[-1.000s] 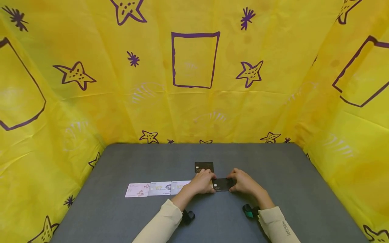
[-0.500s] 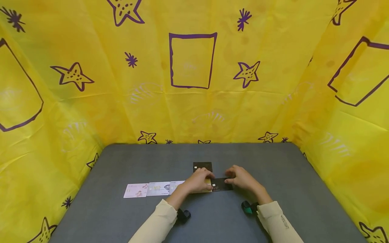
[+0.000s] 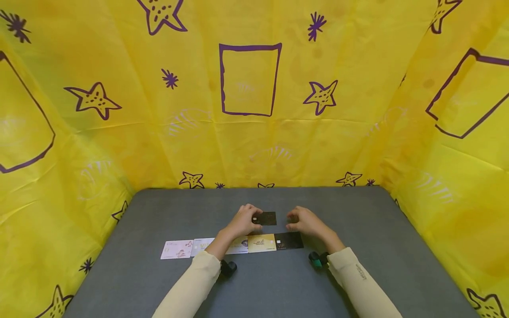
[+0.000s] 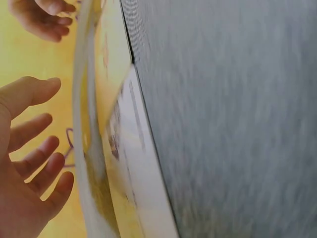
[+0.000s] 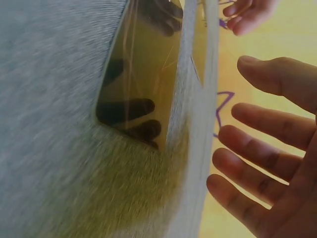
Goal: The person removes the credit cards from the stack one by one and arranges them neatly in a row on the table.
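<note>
A single black card lies behind a row of cards on the grey table. My left hand is at its left end, thumb and fingers apart and overlapping its edge in the head view. To its right, my right hand hovers with loosely bent fingers and holds nothing. The row's right end is a black VIP card, glossy in the right wrist view, beside a gold card. Both wrist views show spread fingers with nothing between them.
Further left in the row lie a white card, partly hidden by my left forearm, a white VIP card and a pink-patterned card. Yellow cloth with purple drawings encloses the grey table at the back and sides.
Both hands have left the black card at the row's right end and moved back towards the single black card behind. The gold card is now uncovered.
</note>
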A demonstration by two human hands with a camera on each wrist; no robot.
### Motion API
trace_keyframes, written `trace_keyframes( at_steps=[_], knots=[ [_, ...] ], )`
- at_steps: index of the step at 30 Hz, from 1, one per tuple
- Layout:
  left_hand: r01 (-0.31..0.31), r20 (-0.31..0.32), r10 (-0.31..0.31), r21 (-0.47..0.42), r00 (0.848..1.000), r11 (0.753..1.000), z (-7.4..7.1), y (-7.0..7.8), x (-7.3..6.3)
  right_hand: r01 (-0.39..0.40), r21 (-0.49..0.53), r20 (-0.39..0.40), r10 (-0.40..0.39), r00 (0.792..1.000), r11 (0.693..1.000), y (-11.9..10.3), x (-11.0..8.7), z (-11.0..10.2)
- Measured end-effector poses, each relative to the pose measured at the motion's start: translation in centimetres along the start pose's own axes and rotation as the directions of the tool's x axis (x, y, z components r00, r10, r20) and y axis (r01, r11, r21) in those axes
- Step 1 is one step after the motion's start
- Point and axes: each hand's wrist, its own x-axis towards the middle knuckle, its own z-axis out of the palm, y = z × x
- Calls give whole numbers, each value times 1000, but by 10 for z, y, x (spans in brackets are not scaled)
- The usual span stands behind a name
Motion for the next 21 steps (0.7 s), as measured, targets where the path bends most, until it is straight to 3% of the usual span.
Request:
trace_keyframes(
  at_steps=[9,21],
  knots=[
    [69,33,-70,46,997,997,1,-16,7,0,-66,60,4,998,998,-10,30,8],
    [86,47,-88,54,995,995,-1,-17,13,18,-77,95,-10,995,997,-20,50,17]
  ],
)
